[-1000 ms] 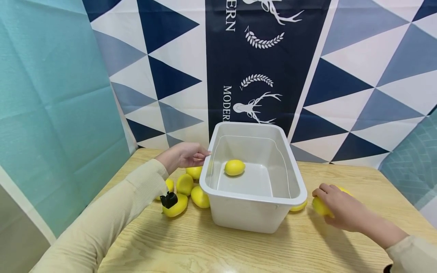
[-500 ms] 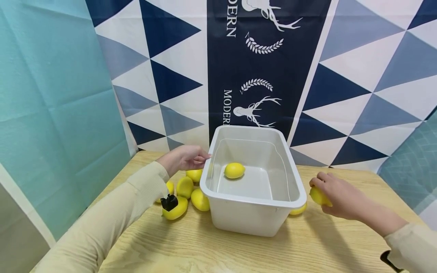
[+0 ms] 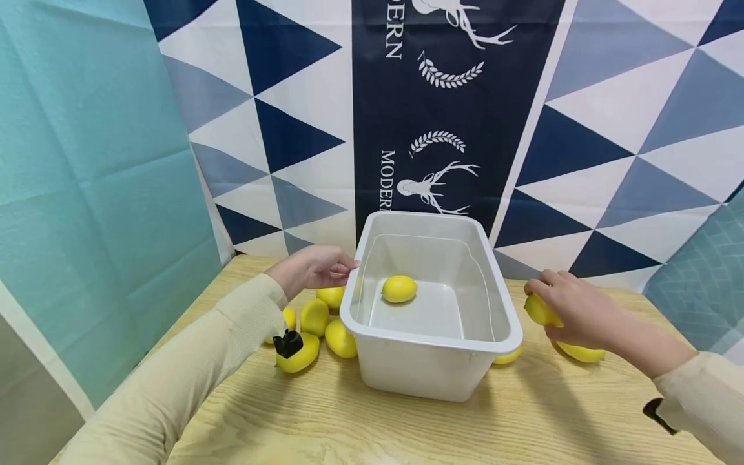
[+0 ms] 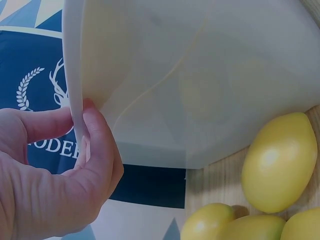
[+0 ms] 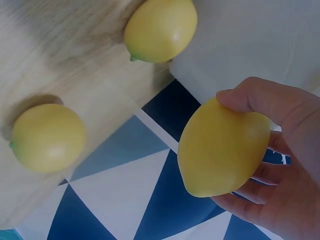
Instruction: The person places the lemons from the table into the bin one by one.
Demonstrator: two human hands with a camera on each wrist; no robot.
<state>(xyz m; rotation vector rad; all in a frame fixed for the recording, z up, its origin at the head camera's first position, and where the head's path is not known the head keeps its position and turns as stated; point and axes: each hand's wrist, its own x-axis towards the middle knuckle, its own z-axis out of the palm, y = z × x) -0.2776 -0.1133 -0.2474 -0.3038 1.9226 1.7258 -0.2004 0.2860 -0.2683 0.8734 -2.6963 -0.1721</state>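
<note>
A pale grey plastic bin (image 3: 430, 371) stands mid-table with one lemon (image 3: 399, 289) on its floor. My left hand (image 3: 320, 266) pinches the bin's left rim between thumb and fingers, plain in the left wrist view (image 4: 75, 115). To the right of the bin, my right hand (image 3: 581, 309) holds a lemon (image 5: 222, 150) in the air, thumb on one side and fingers beneath it. Below that hand another lemon (image 3: 581, 352) lies on the table. One more lemon (image 3: 508, 355) sits against the bin's right side, partly hidden by the rim.
Several lemons (image 3: 314, 316) cluster on the table left of the bin, some partly under the left forearm. The wooden table (image 3: 407, 433) backs onto a patterned cloth (image 3: 302, 116). A teal cloth (image 3: 99, 181) hangs at the left.
My right hand has lifted a lemon off the table and moved slightly up and left, uncovering another lemon beneath. The left hand keeps its place on the rim.
</note>
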